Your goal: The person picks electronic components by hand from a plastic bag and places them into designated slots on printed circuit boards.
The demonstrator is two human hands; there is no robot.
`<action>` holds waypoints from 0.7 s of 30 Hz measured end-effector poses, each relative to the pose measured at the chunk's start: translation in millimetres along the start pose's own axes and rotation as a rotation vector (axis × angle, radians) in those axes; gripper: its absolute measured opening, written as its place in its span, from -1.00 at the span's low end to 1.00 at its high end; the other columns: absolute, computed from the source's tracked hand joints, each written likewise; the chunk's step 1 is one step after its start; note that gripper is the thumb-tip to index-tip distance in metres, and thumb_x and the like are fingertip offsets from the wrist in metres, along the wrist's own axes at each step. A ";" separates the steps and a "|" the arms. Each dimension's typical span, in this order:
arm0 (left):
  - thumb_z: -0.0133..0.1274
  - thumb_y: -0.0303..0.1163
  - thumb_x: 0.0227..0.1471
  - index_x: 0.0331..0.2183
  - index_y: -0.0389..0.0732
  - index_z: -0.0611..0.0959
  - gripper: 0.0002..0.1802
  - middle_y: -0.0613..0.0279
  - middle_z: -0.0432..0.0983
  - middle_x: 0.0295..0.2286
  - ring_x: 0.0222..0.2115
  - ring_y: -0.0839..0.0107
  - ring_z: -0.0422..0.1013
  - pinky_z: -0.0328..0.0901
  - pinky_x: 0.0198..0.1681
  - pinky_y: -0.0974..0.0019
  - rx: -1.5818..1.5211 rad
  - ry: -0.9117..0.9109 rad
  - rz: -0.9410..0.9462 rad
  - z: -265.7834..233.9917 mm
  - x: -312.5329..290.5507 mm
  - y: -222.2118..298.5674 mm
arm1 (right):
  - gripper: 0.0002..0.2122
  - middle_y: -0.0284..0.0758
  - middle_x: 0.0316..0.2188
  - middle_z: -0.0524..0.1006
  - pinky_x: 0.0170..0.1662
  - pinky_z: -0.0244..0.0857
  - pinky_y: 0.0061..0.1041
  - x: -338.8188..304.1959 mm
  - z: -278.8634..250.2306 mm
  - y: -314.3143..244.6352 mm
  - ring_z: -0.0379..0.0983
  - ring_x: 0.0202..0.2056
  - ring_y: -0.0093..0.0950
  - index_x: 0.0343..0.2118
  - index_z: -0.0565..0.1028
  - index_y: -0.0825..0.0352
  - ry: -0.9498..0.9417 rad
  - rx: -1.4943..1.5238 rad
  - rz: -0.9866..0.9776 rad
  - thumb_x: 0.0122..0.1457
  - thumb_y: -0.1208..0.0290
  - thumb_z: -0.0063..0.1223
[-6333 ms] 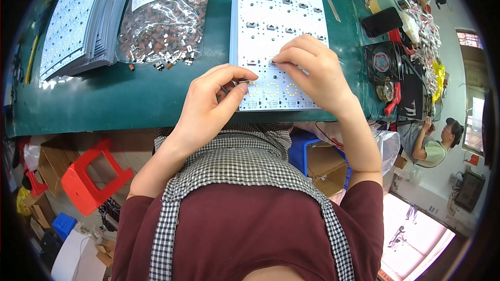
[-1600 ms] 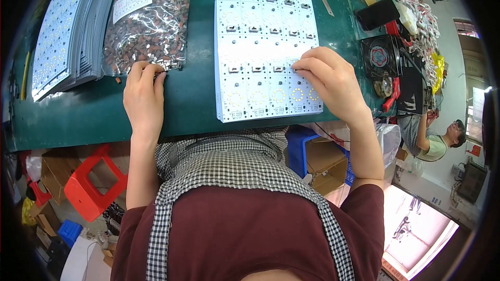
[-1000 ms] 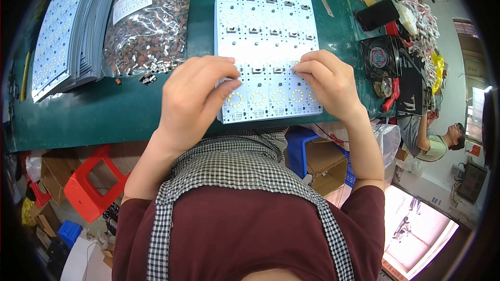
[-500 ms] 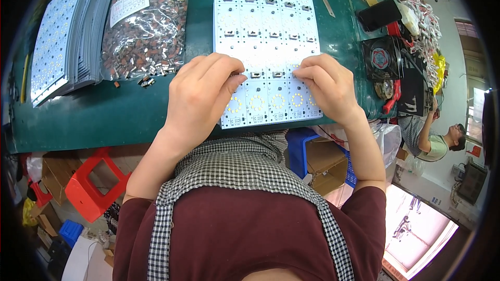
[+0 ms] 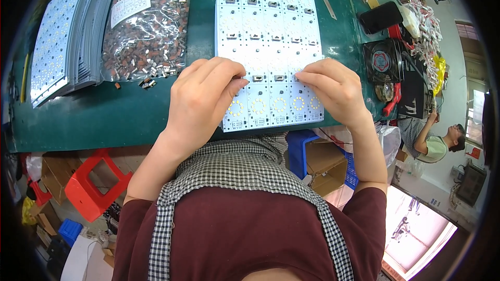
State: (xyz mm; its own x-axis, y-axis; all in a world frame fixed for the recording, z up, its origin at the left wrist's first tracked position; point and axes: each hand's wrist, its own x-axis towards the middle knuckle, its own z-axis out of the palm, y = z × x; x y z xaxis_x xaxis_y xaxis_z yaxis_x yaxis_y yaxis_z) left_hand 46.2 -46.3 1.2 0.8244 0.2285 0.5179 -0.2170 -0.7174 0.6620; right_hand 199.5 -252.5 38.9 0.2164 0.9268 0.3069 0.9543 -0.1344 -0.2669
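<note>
On the table in front of me lies a white circuit board panel (image 5: 268,115) with rings of yellow LEDs and rows of small slide switches (image 5: 258,78). My left hand (image 5: 205,96) rests over the panel's left edge, with thumb and forefinger pinched beside the third switch row; what they hold is mostly hidden. Over the right side, my right hand (image 5: 336,91) is closed in a pinch at the same row, with a small dark switch at its fingertips. Two switches sit in that row between my hands.
To the left stand a stack of similar panels (image 5: 57,41) and a clear bag of switches (image 5: 151,36), with a few loose ones before it. A blade (image 5: 327,3), a phone (image 5: 380,17) and a fan (image 5: 379,60) lie right. Another person (image 5: 440,143) is at far right.
My right hand has moved slightly right and toward me, still pinched. The panel appears shifted slightly right and nearer. My left hand has barely moved.
</note>
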 end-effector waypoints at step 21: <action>0.16 -0.50 -0.13 -0.44 -0.21 0.52 -0.86 0.25 0.48 -0.51 -0.52 0.28 0.41 0.27 -0.36 0.30 0.014 0.003 0.012 0.1 2.3 1.1 | -0.78 -0.34 -0.44 0.50 -0.39 0.38 -0.48 -0.9 3.6 -3.9 0.48 -0.41 -0.39 -0.42 0.53 0.32 0.024 -0.052 0.015 -0.23 0.65 0.07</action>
State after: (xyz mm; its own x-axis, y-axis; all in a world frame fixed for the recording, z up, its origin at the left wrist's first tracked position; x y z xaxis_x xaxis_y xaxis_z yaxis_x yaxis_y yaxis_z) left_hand 48.0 -46.6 3.0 0.8204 0.2219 0.5271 -0.2194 -0.7291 0.6483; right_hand 194.9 -251.6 36.4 0.2353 0.9159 0.3251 0.9601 -0.1670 -0.2245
